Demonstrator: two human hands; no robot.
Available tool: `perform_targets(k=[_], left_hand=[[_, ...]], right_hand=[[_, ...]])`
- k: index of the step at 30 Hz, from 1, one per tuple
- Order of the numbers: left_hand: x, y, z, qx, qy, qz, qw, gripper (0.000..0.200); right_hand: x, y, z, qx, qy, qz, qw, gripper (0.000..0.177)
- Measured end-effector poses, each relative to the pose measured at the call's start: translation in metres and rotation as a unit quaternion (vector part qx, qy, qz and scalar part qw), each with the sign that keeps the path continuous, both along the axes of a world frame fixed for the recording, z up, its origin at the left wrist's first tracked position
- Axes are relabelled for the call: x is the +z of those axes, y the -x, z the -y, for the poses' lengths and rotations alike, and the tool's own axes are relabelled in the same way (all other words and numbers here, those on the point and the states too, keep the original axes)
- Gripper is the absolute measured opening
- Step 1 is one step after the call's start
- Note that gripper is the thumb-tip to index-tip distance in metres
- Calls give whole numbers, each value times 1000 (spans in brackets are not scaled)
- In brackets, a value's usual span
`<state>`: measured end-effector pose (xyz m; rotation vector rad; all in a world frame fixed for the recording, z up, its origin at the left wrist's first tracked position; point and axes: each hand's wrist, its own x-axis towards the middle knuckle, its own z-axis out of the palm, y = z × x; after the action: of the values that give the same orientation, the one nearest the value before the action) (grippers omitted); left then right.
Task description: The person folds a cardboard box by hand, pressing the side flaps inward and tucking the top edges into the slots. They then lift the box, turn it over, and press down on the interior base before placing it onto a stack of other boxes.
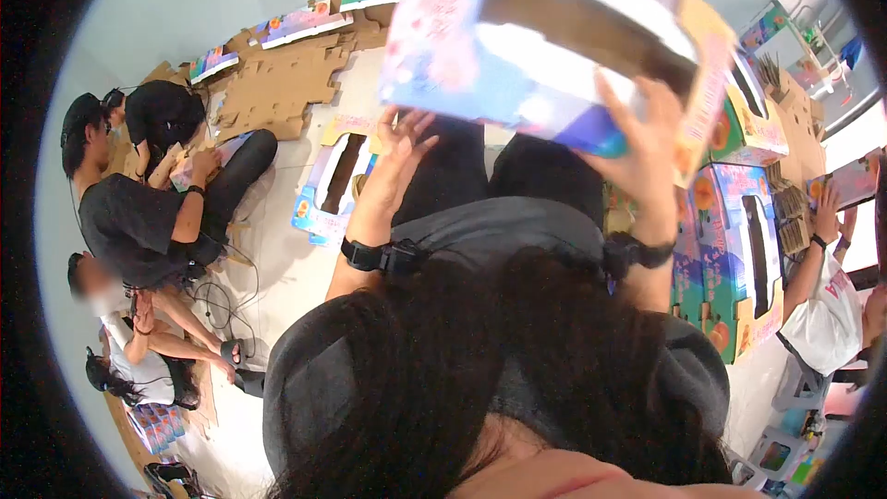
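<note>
A printed cardboard carton (439,60) in blue, pink and yellow is up in front of me, tilted and partly blurred. A long cut-out with white edges shows brown inside it. My right hand (642,139) grips its near right side, with fingers spread over the panel beside the cut-out. Just below the carton's lower left corner is my left hand (402,143), its fingers apart and loosely bent, fingertips right at the edge. Dark straps circle both my wrists. On the floor beyond my left forearm lies another printed carton (321,187).
Printed cartons (730,249) are stacked on my right. Flat brown cardboard (277,83) covers floor at the far left. Several people sit along the left, one in a black shirt (129,222); another person in white (827,314) works at the right. Black cables (222,300) lie on the floor.
</note>
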<state>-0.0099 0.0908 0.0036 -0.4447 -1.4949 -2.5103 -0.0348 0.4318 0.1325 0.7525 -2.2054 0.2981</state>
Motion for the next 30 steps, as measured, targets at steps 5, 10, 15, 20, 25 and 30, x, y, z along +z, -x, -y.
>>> perform_targets(k=[5,10,15,20,25,30], left_hand=[[20,-3,5,13,4,52,999,70],[21,1,15,21,-51,76,996,60],[23,5,30,159,-66,133,976,61],[29,5,58,243,-110,142,953,56],[33,1,77,291,-98,125,944,64],[32,1,81,298,-87,126,942,67]], right_hand=[[53,-68,-69,-201,-8,-79,976,102],[95,-140,-132,-319,-70,-152,933,98],[83,-194,-180,-484,-112,-153,855,91],[63,-223,-204,-616,-112,-83,775,93],[52,-235,-244,-618,-91,0,781,97],[40,-234,-263,-589,-27,127,798,104]])
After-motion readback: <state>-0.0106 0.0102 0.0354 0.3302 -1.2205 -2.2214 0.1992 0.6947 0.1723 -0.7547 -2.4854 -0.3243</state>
